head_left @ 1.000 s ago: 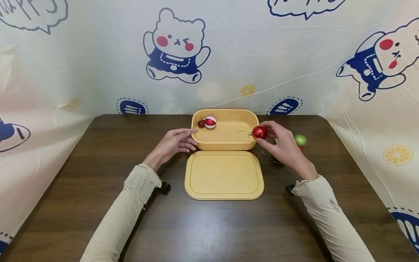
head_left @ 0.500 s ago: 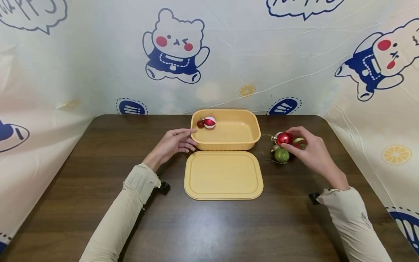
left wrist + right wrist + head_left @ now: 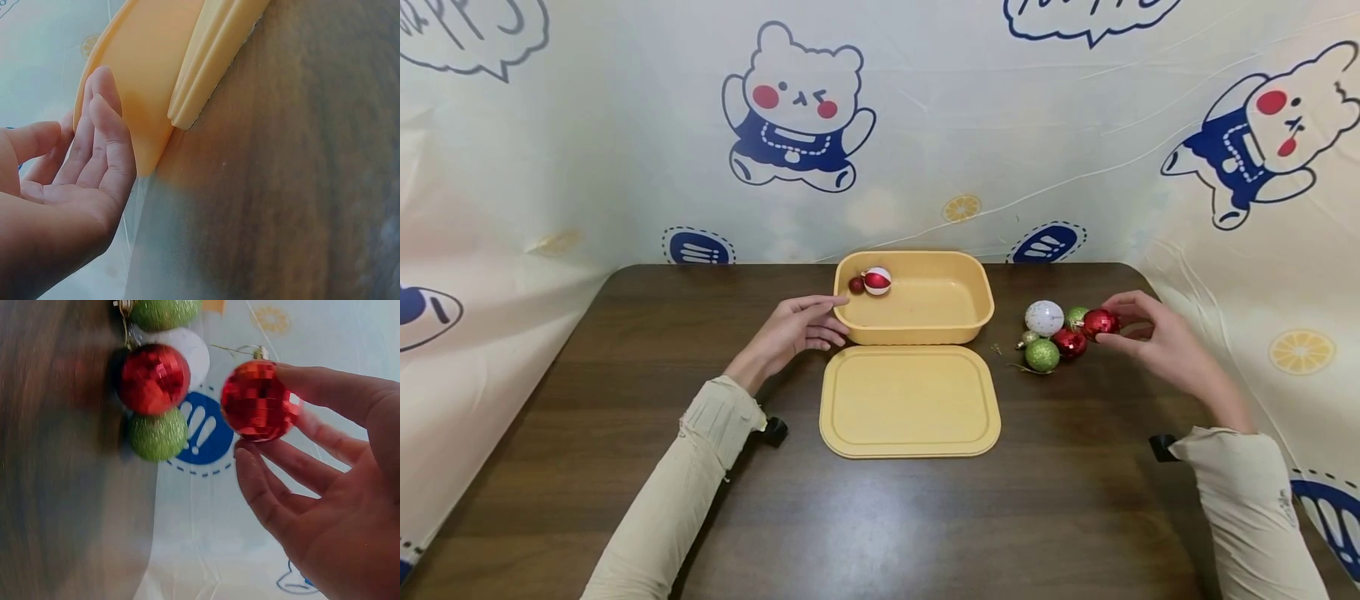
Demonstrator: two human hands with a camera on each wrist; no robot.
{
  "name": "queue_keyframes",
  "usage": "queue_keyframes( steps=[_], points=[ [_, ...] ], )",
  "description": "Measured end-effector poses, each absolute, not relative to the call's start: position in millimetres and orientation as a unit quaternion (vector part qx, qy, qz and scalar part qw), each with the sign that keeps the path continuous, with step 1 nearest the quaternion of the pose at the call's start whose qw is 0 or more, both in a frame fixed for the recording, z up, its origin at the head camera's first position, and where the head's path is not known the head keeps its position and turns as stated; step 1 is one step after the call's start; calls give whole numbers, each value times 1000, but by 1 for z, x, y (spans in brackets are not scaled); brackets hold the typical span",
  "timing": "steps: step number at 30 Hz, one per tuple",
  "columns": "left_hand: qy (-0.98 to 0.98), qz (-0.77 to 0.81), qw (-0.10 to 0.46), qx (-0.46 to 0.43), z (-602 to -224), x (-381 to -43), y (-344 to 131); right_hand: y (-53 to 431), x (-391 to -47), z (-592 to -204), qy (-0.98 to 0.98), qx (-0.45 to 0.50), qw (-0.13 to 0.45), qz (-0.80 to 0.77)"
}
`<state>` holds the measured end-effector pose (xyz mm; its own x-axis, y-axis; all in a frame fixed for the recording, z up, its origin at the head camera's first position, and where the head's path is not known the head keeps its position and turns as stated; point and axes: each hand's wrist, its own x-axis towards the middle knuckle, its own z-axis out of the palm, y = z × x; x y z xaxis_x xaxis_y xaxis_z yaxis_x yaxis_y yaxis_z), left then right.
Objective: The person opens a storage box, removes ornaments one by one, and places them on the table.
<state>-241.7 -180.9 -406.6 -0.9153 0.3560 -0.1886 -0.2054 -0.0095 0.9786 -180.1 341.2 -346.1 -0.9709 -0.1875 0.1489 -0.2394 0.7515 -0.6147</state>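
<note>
My right hand [image 3: 1168, 346] pinches a shiny red Christmas ball [image 3: 1101, 322] between thumb and fingertips, at the right of a cluster of ornaments. In the right wrist view the faceted red ball [image 3: 259, 401] shows its gold cap and string. Beside it lie another red ball [image 3: 1069, 342], a white ball [image 3: 1044, 318] and green glittery balls [image 3: 1042, 355]. My left hand [image 3: 793, 333] rests with loosely extended fingers against the left end of the yellow box [image 3: 925, 335]; the left wrist view shows these fingers [image 3: 115, 147] along the box wall.
Inside the box, at its left end, sit a red-and-white ball [image 3: 877, 281] and a small dark red ball [image 3: 856, 285]. A yellow lid [image 3: 910, 402] lies flat in front of the box on the brown table [image 3: 880, 517]. A printed cloth [image 3: 910, 133] hangs behind.
My right hand has carried the red ball rightward, from over the box's right end to the far side of the ornament cluster. My left hand stays at the box.
</note>
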Motion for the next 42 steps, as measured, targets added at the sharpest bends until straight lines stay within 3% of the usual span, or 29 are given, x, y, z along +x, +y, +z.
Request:
queue_keyframes(
  steps=[11,17,36,42],
  points=[
    [676,707,199,54,-406,-241,-182,346,-181,-350,-945,147,-70,284],
    [673,710,200,58,-407,-241,-181,347,-183,-356,-940,150,-97,290],
    [664,717,203,63,-407,-241,-181,341,-184,-361,-945,138,-98,279],
    [667,714,204,61,-408,-241,-184,333,-180,-348,-958,136,-55,248]
  ],
)
